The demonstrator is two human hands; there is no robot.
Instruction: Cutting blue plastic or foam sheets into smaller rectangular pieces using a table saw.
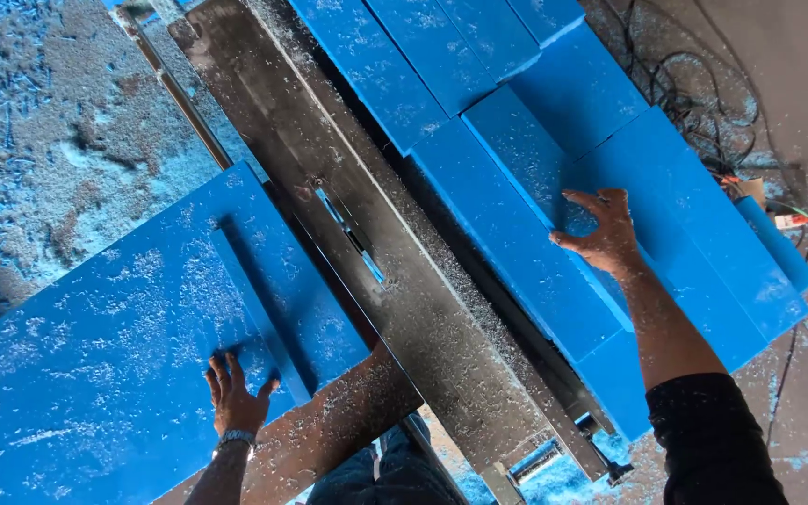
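My left hand [236, 397] lies flat on the big blue panel [114, 355] at about 7 o'clock in my view. The fingers are spread and pointing toward 12, the palm pressed down; nothing is gripped, it only bears on the surface. A narrow blue strip [254, 299] lies on the panel just at 1 o'clock from my fingertips, close but I cannot tell if it touches them. White shavings dust the panel all over.

My right hand [602, 234] is out at 3 o'clock, on the stack of blue boards [666, 187]. The fingers are curled into a half-open claw, tips hooked on the edge of the top board, thumb set lower toward 9; it grasps the edge rather than closing round anything.

Between my arms the grey steel saw table [404, 290] runs from 11 to 5 o'clock, with its blade slot [353, 234] near the centre. More blue boards [441, 56] sit at 12 o'clock, and black cables [694, 84] tangle on the floor at 2 o'clock.
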